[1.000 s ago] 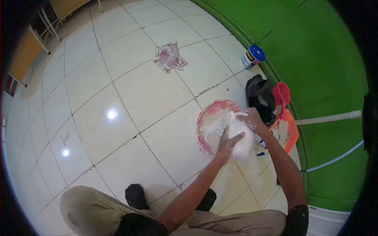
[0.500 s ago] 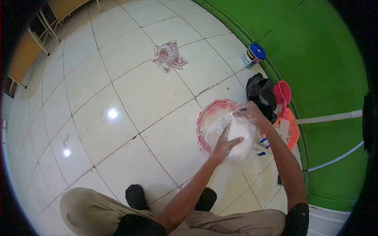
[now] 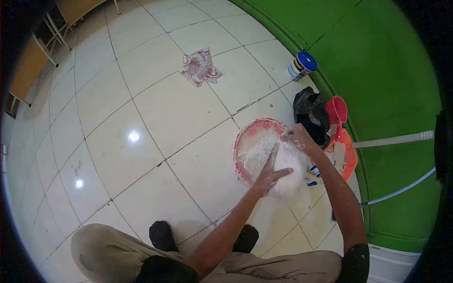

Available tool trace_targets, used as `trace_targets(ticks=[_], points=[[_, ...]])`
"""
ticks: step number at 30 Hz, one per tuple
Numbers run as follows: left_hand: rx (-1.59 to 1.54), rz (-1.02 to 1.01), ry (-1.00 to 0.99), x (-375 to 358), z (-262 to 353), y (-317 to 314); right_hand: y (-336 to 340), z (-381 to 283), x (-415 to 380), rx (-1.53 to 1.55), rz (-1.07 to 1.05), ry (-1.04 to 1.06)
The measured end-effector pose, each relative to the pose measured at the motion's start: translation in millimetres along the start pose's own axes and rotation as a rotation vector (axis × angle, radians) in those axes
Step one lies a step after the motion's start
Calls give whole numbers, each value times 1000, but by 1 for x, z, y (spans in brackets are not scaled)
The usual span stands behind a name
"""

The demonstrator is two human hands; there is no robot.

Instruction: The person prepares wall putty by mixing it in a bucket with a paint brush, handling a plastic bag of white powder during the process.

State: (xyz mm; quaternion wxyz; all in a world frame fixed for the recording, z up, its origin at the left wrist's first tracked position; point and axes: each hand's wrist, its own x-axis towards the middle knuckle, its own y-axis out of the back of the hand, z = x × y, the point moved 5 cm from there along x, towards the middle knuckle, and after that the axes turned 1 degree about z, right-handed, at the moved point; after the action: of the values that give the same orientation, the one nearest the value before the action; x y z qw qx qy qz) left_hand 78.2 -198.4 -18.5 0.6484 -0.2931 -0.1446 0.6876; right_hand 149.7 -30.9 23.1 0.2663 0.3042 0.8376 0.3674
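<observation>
A whitish plastic bag of white powder [image 3: 291, 172] is tilted over the right side of a round red tub [image 3: 237, 166]. White powder lies heaped in whitish liquid inside the tub. My left hand [image 3: 270, 173] presses round the bag's left side, its thumb across the front and its fingers pointing up toward the tub. At the top of the bag, my right hand [image 3: 297, 136] is closed on the gathered plastic near its mouth. Both hands are dusted white, and the bag hides the tub's right rim.
A black plastic bag [image 3: 309, 111], a red dipper [image 3: 337, 111] and an orange basin [image 3: 349, 155] stand right of the tub. By the green wall [image 3: 396, 94] is a blue-lidded container [image 3: 302, 66]. A powder-stained plastic sheet [image 3: 201, 67] lies on the tiles.
The bag has sunk slightly lower on the right, and more white powder shows heaped in the tub. My right hand has curled tighter at the bag's top.
</observation>
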Motion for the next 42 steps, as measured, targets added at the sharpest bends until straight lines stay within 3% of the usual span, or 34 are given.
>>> trace_targets(ticks=[4, 7, 9, 10, 15, 18, 21, 25, 28, 30, 34, 37, 39, 40, 42], points=[[-199, -76, 47, 4, -4, -2, -5, 9, -5, 20, -7, -142], [-199, -87, 77, 6, -4, 0, -7, 13, -4, -45, 44, 9], [-180, -89, 122, 7, -4, 1, -6, 6, -5, -187, -98, -235], [-171, -90, 144, 7, -4, 2, -8, 10, -5, -187, -98, -236], [-167, -72, 171, 2, 6, 3, -13, 24, -8, -255, 141, -161], [-206, -95, 172, 2, 4, 3, -10, 0, -14, -432, 95, 20], [-281, -122, 113, 4, 1, -1, -11, 13, -12, -324, 251, -31], [-344, -92, 170, 2, 0, -1, -15, 17, -10, -367, 270, -61], [-348, -86, 175, -1, 4, -1, -19, 8, -10, -556, 308, 72], [-360, -97, 138, 0, 2, -1, -16, 16, -7, -403, 410, -53], [-253, -9, 131, 3, -12, -3, -12, 15, -5, -390, 459, 24], [-287, -16, 130, 5, -13, -4, -8, 31, 4, -364, 330, -23], [-282, -30, 104, 3, -8, -5, -3, 25, 3, -15, 127, -151], [-320, 0, 101, 0, -5, -6, -1, 22, 2, -14, 127, -150], [-355, 28, 98, -2, -7, -5, -5, 29, -5, 284, 10, -265]])
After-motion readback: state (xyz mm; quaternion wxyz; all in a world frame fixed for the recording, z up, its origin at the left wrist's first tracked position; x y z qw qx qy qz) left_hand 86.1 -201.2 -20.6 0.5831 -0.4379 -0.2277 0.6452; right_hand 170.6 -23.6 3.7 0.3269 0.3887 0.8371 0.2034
